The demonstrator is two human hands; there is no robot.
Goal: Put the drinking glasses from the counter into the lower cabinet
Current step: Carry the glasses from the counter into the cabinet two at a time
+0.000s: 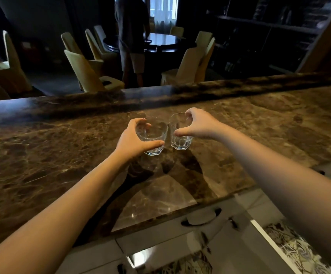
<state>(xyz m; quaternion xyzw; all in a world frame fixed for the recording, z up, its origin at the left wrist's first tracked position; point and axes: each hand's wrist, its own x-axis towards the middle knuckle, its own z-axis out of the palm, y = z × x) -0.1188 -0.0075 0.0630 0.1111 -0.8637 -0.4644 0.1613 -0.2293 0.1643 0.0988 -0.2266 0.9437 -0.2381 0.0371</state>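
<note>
Nothing is stowed yet: the left hand (pixel 130 142) and right hand (pixel 199 125) each wrap fingers around a glass (pixel 152 138) on the surface (pixel 52 155).

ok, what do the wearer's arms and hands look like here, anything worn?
Both forearms are bare right to the frame edge, no sleeves in view. The left hand and right hand have no gloves, and no rings, watch or wristband can be seen. The left hand's fingernails look short and unpainted.

Head view, angled down, near counter (pixel 61 155)
</note>
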